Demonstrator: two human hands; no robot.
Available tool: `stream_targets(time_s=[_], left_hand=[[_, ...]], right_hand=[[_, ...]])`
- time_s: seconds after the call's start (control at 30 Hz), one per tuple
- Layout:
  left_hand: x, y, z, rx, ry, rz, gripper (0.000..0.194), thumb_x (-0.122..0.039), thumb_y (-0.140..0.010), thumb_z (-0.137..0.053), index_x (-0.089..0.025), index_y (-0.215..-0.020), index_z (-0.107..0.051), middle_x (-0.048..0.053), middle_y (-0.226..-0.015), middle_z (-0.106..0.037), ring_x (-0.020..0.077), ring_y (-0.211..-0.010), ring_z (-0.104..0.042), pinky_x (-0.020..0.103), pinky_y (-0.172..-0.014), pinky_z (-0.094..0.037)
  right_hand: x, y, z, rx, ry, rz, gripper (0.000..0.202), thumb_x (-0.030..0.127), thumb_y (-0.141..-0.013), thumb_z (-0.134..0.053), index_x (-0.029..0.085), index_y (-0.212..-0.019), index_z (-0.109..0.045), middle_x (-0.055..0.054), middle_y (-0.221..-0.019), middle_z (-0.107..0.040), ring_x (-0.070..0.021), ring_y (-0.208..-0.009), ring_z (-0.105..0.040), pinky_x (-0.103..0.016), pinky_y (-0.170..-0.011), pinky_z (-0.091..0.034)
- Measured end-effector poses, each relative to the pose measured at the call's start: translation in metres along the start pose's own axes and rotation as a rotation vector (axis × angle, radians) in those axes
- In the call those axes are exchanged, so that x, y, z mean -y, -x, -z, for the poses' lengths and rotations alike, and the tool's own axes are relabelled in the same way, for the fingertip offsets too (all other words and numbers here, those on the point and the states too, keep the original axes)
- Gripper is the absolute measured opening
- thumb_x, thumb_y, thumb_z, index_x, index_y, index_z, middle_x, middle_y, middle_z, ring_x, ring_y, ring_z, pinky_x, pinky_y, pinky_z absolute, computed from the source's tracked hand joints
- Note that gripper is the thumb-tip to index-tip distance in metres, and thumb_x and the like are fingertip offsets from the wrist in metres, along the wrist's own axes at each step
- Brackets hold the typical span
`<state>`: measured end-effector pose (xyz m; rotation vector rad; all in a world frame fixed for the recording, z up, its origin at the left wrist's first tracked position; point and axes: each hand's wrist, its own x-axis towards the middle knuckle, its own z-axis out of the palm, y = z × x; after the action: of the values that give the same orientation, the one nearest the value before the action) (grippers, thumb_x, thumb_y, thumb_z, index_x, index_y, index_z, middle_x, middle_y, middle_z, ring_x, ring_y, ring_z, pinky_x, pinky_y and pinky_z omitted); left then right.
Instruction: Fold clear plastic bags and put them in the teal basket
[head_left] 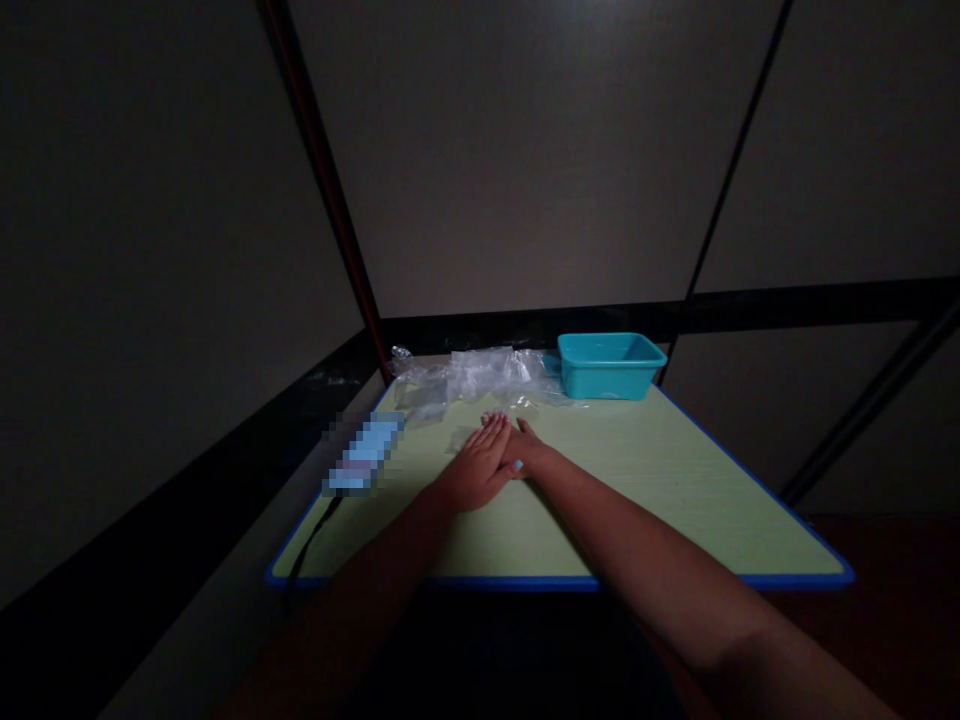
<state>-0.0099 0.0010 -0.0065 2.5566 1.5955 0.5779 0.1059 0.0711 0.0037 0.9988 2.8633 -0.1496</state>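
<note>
Our left hand [480, 472] lies open on our right hand [528, 452]; we can't tell if our right hand grips anything. Clear plastic [476, 375] lies just past them on the green table [637, 500], with 1 blue tub [609, 380] at its right end.

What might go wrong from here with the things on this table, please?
The dark cord by the pixelated blue object trails over the table's near edge, beside the left arm; a sweep of that arm might snag it. The teal basket stands close against the crumpled clear plastic near the far edge, so tugging the plastic could perhaps shift the basket.
</note>
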Motion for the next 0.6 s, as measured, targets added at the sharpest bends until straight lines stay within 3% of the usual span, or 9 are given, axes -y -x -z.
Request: stream_targets(time_s=[0.17,0.4,0.6], left_hand=[[0.006,-0.001,-0.001,0.06,-0.037,0.127,0.068,-0.047,-0.092,-0.019,-0.002,-0.143,-0.011,0.018,-0.15,-0.011,0.0217,-0.139,-0.007,0.039,-0.112,-0.015],[0.011,-0.001,0.0,0.141,-0.128,0.32,0.066,-0.049,-0.093,-0.011,-0.007,-0.144,-0.014,0.014,-0.15,-0.015,0.0212,-0.139,-0.013,0.043,-0.111,-0.017],[0.015,0.002,0.005,0.131,-0.227,0.293,0.058,-0.045,-0.094,-0.014,-0.016,-0.144,-0.02,0.007,-0.151,-0.017,0.0169,-0.14,-0.011,0.046,-0.112,-0.009]], right_hand=[[0.003,0.003,0.005,0.015,-0.045,0.003,0.075,0.035,-0.083,-0.048,0.026,-0.146,-0.009,-0.009,-0.152,0.0,-0.0285,-0.138,0.001,-0.063,-0.103,-0.007],[0.003,0.002,0.004,-0.007,-0.123,-0.048,0.068,0.036,-0.088,-0.034,0.016,-0.147,-0.005,-0.011,-0.152,-0.002,-0.0217,-0.139,-0.002,-0.055,-0.108,-0.003],[-0.013,0.01,0.021,0.038,-0.182,-0.196,0.067,0.039,-0.091,-0.028,0.016,-0.146,0.001,-0.006,-0.152,0.005,-0.021,-0.139,0.003,-0.056,-0.107,-0.002]])
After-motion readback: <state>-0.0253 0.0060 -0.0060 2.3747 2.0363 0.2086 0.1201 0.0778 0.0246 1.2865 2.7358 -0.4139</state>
